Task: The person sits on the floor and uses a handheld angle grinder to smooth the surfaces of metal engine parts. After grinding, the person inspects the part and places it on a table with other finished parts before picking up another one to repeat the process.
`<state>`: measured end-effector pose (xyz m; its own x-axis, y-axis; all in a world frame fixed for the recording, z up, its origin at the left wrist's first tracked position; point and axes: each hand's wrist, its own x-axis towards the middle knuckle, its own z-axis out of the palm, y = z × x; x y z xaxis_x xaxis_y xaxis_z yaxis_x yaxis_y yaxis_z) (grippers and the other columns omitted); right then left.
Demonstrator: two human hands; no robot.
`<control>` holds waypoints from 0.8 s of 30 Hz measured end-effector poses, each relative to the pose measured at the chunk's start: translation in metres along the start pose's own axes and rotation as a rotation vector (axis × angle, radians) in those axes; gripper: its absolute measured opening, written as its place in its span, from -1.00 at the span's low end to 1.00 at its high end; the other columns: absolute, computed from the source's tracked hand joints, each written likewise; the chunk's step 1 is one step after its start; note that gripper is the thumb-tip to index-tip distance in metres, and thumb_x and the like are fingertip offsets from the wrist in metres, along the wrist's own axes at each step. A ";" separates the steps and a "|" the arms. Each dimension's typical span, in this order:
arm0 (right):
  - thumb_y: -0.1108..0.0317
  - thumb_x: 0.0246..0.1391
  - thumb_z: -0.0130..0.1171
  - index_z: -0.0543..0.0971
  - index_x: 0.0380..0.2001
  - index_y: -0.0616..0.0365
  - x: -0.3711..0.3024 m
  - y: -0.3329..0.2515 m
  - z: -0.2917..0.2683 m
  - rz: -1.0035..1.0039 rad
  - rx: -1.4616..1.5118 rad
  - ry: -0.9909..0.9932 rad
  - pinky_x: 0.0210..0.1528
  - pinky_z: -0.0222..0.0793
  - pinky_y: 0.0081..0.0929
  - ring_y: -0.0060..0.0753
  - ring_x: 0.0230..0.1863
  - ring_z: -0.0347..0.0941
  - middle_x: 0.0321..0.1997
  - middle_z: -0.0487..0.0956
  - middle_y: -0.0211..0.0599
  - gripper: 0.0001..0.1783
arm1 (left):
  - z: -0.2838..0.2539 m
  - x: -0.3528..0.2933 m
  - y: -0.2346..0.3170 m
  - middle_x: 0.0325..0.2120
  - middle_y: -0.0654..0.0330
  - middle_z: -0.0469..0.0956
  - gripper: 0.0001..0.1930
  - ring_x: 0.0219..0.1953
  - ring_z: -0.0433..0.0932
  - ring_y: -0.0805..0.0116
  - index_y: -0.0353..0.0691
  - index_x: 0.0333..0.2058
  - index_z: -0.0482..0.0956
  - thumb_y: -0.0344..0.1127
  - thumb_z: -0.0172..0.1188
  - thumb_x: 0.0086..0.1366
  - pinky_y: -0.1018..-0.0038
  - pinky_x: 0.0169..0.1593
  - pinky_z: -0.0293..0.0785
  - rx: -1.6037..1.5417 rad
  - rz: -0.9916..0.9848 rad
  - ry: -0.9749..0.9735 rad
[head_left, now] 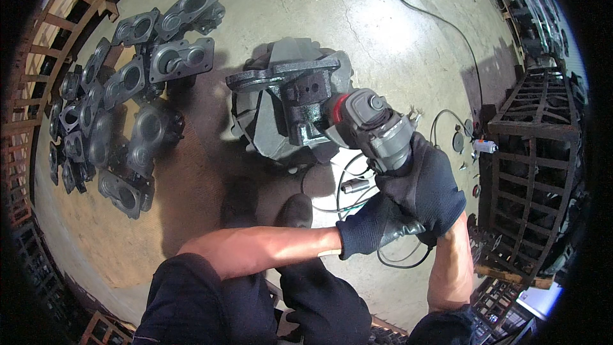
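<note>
A heap of grey cast housings (121, 96) lies on the concrete floor (383, 19) at nine o'clock. A rusty metal crate (533, 172) stands at three o'clock, a black cable (447, 22) looping at one o'clock.

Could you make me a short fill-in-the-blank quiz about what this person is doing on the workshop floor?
1. Both hands, the left hand and the right hand, wear dark ____.
2. Together they hold a grey angle ____ against the metal casting.
3. The pile of similar castings lies on the person's ____ side.
4. A black ____ runs across the concrete floor toward the top of the view.

Missing words: gloves; grinder; left; cable
</note>
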<state>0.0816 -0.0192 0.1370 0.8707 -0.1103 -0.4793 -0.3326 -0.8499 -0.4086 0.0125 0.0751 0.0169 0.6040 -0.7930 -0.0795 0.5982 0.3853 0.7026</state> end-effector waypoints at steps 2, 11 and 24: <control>0.19 -0.25 0.45 0.49 -0.15 0.38 -0.004 0.007 -0.003 -0.017 0.049 0.076 -0.25 0.54 -0.17 0.21 -0.28 0.63 -0.40 0.63 0.17 -0.38 | 0.007 0.005 0.014 -0.12 0.12 0.64 -0.67 -0.04 0.57 0.36 -0.34 -0.06 0.57 -0.34 0.34 0.25 0.36 0.05 0.51 0.033 0.007 -0.022; 0.19 -0.24 0.46 0.49 -0.17 0.38 -0.014 0.013 -0.001 0.006 0.084 0.039 -0.25 0.54 -0.15 0.17 -0.28 0.64 -0.42 0.63 0.16 -0.38 | 0.017 -0.002 0.004 -0.07 0.11 0.62 -0.66 0.00 0.56 0.35 -0.35 -0.04 0.55 -0.39 0.34 0.24 0.37 0.07 0.51 0.027 0.030 0.002; 0.22 -0.25 0.45 0.49 -0.16 0.35 -0.004 0.004 -0.004 0.010 0.065 -0.008 -0.24 0.53 -0.19 0.16 -0.27 0.64 -0.38 0.64 0.14 -0.41 | 0.003 -0.001 0.027 0.16 0.06 0.44 -0.48 0.21 0.42 0.28 -0.39 0.19 0.35 -0.52 0.26 0.28 0.34 0.27 0.44 0.272 -0.133 -0.123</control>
<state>0.0789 -0.0243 0.1407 0.8644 -0.1146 -0.4896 -0.3647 -0.8133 -0.4533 0.0259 0.0849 0.0383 0.4520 -0.8854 -0.1083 0.4949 0.1479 0.8563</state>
